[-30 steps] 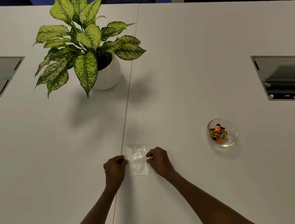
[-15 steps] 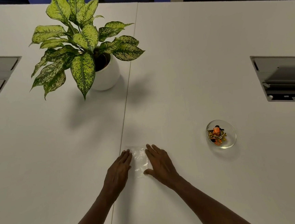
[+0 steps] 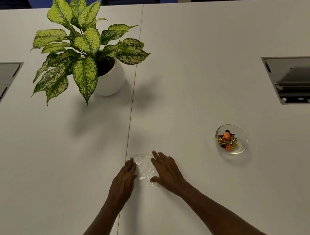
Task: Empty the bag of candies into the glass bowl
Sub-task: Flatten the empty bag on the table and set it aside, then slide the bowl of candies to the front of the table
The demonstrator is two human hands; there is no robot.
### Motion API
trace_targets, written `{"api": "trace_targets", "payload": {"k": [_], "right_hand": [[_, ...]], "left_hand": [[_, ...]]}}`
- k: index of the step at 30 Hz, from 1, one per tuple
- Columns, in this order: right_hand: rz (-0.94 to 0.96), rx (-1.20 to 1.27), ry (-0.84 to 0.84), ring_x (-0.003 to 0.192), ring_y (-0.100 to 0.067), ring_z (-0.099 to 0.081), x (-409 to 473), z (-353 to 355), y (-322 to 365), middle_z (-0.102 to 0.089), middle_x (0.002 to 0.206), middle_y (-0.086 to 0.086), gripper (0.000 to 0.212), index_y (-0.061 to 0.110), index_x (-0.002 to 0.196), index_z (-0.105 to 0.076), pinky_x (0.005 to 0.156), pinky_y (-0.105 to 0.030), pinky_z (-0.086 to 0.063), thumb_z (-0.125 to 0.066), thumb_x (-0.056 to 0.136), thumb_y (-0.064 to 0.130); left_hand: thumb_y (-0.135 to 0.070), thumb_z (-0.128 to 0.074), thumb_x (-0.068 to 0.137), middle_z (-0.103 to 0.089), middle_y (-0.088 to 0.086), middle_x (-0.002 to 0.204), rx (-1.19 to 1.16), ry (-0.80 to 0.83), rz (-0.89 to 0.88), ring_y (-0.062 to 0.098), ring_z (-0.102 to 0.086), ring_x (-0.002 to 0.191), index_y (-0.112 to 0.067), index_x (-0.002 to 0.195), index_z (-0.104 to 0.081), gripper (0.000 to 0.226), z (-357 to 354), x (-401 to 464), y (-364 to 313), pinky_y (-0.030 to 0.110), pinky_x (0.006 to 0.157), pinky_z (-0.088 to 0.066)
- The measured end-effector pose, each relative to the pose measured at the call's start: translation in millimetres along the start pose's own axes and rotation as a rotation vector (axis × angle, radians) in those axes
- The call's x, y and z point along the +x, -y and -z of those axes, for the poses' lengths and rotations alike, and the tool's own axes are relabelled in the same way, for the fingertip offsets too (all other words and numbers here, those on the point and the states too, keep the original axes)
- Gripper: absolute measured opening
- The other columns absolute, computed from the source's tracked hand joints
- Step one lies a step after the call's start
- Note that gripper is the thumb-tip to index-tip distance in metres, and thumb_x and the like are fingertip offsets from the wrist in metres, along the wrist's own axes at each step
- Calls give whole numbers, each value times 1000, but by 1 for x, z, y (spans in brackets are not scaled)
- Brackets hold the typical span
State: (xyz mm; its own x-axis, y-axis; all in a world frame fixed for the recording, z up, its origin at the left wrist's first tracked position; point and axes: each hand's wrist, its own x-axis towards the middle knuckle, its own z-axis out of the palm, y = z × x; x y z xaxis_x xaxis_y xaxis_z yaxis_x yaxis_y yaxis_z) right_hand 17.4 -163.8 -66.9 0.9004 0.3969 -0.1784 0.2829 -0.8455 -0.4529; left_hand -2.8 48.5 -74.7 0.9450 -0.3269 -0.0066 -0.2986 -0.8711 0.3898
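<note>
Both hands [image 3: 144,174], fists a second ago, now press the empty bag [image 3: 144,168] flat.

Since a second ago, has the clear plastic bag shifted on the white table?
No. The clear plastic bag lies flat just right of the table seam, as before; only the left hand and right hand opened flat beside it.

Both hands flat, palms down, fingers extended fwd. Left hand [image 3: 124,178] & right hand [image 3: 165,169] side by side, apart; forearms angled inward.
</note>
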Motion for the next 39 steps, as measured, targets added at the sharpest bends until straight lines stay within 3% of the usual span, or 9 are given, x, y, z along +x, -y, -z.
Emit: {"api": "trace_targets", "payload": {"k": [5, 10, 13, 17, 21, 24, 26, 29, 39], "right_hand": [[-11, 148, -83, 145, -28, -26, -7, 9, -3, -25, 159, -11, 67, 8, 139, -44, 113, -44, -33, -65, 86, 41], [17, 137, -235, 132, -30, -47, -24, 37, -11, -47, 146, -15, 49, 6, 127, -57, 99, -43, -46, -67, 86, 30], [-34, 151, -333, 123, -25, -54, -38, 55, -27, -55, 140, -11, 40, 7, 122, -61, 93, -42, -52, -65, 87, 26], [-112, 147, -421, 119, -24, -57, -65, 84, -59, -59, 133, -7, 39, 9, 122, -62, 94, -42, -53, -54, 91, 32], [-167, 121, -508, 115, -21, -58, -96, 105, -98, -65, 122, -6, 41, 11, 117, -64, 94, -38, -53, -46, 91, 38], [-209, 101, -576, 112, -12, -52, -113, 119, -128, -69, 112, -8, 36, 9, 110, -67, 97, -24, -46, -52, 89, 34], [-246, 98, -584, 109, -14, -54, -123, 127, -147, -70, 110, -9, 34, 9, 110, -67, 95, -24, -47, -58, 87, 32], [-308, 113, -571, 102, -23, -62, -135, 140, -169, -69, 109, -7, 29, 11, 112, -65, 86, -33, -55, -65, 87, 24], [-439, 205, -571, 82, -22, -66, -147, 164, -226, -67, 90, -6, 17, 9, 102, -67, 73, -28, -53, -70, 85, 12]], "left_hand": [[-19, -41, 98, -45, 26, 144, -91, -34, 68, 39, -47, 131, 3, 137, -45, 45, 2, 2, -6, 41, 97, -51], [-22, -38, 96, -41, 20, 149, -139, -108, 70, 32, -44, 135, -1, 140, -44, 49, 13, 12, -40, 38, 102, -46], [-13, -54, 93, -46, 19, 146, -146, -144, 102, 32, -54, 127, 0, 134, -50, 44, 13, 25, -72, 39, 97, -51], [-5, -66, 86, -51, 20, 141, -221, -162, 158, 30, -68, 108, 2, 127, -57, 42, 16, 43, -122, 27, 85, -49], [-9, -61, 91, -48, 16, 146, -262, -181, 174, 30, -58, 123, 0, 130, -55, 40, 14, 59, -161, 30, 95, -45], [-13, -56, 94, -47, 12, 147, -293, -157, 198, 28, -50, 132, -4, 134, -52, 41, 13, 75, -188, 38, 106, -42], [-14, -56, 94, -50, 12, 145, -317, -144, 205, 29, -49, 132, -5, 134, -51, 41, 12, 86, -205, 40, 107, -42], [-14, -55, 95, -55, 12, 140, -354, -125, 232, 29, -51, 130, -4, 133, -52, 40, 10, 102, -228, 39, 107, -41], [-7, -51, 95, -63, 17, 127, -503, -3, 403, 29, -63, 111, -1, 128, -56, 34, -8, 153, -279, 36, 94, -50]]}}
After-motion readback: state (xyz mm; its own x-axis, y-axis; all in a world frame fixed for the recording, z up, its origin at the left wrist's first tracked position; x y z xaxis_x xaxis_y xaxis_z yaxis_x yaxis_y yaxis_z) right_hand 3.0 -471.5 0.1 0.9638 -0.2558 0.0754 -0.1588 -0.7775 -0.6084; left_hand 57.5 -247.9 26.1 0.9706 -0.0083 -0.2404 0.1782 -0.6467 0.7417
